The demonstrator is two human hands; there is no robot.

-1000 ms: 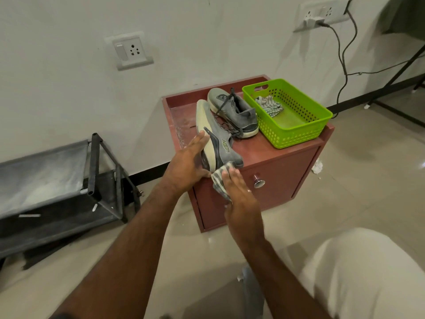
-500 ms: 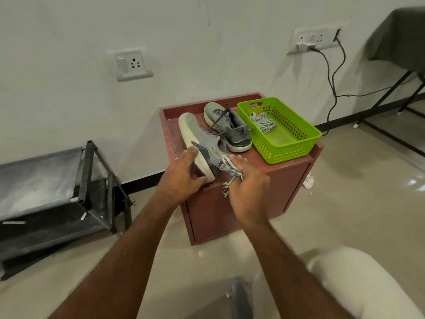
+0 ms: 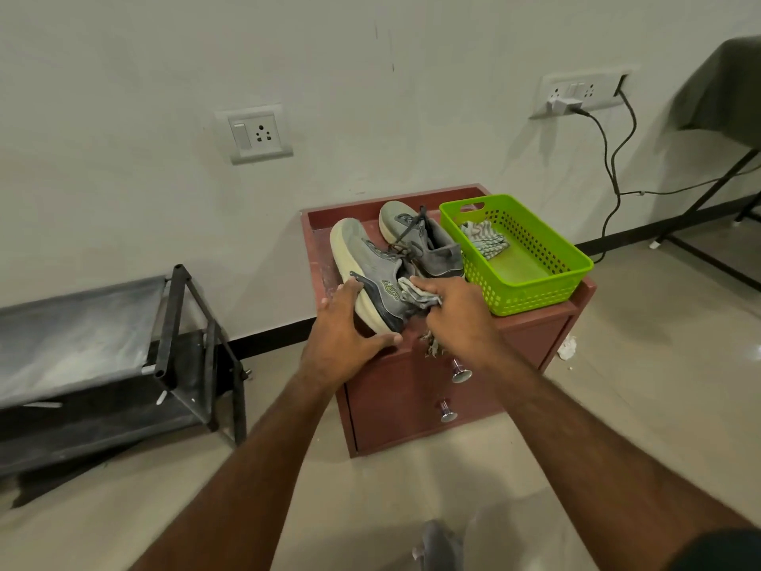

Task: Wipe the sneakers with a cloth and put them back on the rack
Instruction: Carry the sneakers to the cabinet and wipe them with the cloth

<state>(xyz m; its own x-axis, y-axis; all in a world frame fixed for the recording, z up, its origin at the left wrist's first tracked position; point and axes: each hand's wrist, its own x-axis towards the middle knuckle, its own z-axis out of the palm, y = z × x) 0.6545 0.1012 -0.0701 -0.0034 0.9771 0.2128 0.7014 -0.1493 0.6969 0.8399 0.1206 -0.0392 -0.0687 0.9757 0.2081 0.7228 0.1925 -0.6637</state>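
Two sneakers [image 3: 412, 257]; left hand [image 3: 346, 327] fingers spread gripping one, right hand [image 3: 457, 319] seemingly pinching one cloth [image 3: 416, 292]

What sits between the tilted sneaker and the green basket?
Head view: the second sneaker, upright on the cabinet, lies between the tilted sneaker and green basket.
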